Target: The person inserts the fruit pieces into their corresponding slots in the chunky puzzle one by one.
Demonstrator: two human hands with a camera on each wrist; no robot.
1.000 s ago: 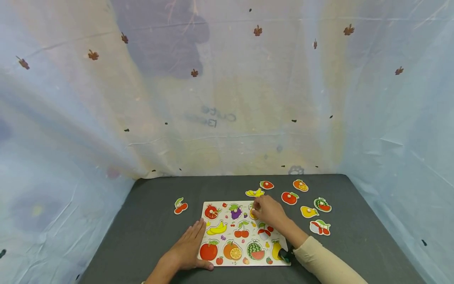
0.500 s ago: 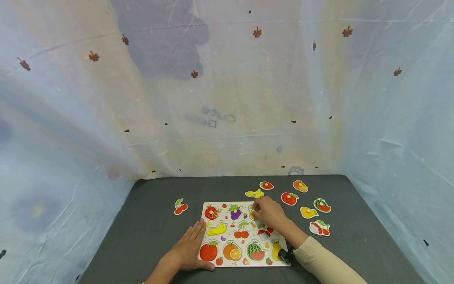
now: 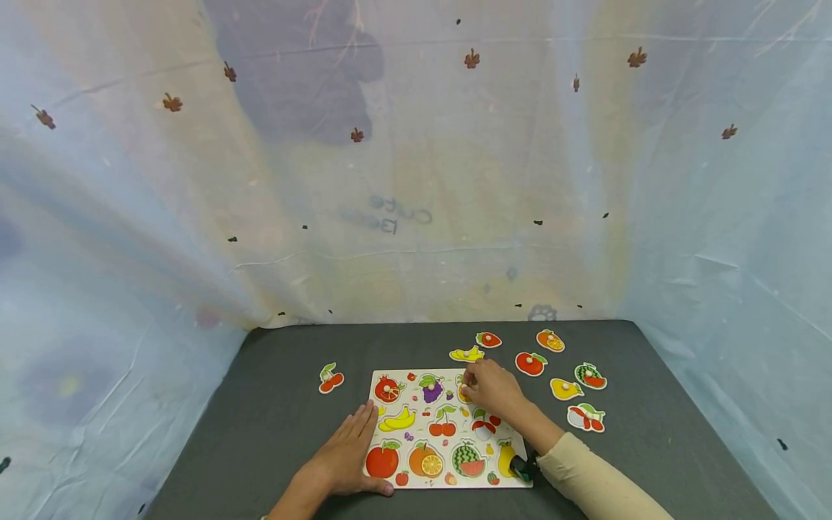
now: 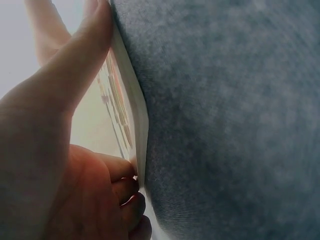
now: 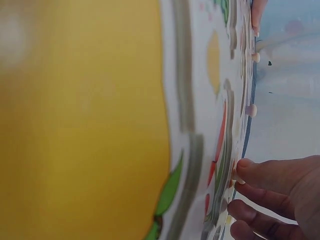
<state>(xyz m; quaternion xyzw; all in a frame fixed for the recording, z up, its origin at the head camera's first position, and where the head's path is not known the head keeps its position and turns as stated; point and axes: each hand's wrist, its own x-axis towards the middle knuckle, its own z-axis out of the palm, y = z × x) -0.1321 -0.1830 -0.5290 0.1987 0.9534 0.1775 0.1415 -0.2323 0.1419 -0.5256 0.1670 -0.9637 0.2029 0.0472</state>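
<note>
A white fruit puzzle board (image 3: 416,482) lies flat on the dark table. My left hand (image 3: 347,448) rests along its left edge, fingers extended, with the thumb at the near-left corner; the left wrist view shows the fingertips (image 4: 132,202) against the board's side. At the far-right corner my right hand (image 3: 494,388) pinches the small knob (image 5: 239,177) of a yellow fruit puzzle piece (image 3: 462,391), mostly covered by the fingers. A pomegranate piece (image 3: 388,388) and a grape piece (image 3: 432,388) with knobs sit in the board's far row.
Loose knobbed pieces lie behind and right of the board: bananas (image 3: 466,354), strawberry (image 3: 489,339), orange (image 3: 550,340), apple (image 3: 531,363), pear (image 3: 567,388), watermelon (image 3: 591,375) and a red-and-white fruit (image 3: 586,417). Cherries (image 3: 331,378) lie to the left. A printed curtain (image 3: 416,180) surrounds the table.
</note>
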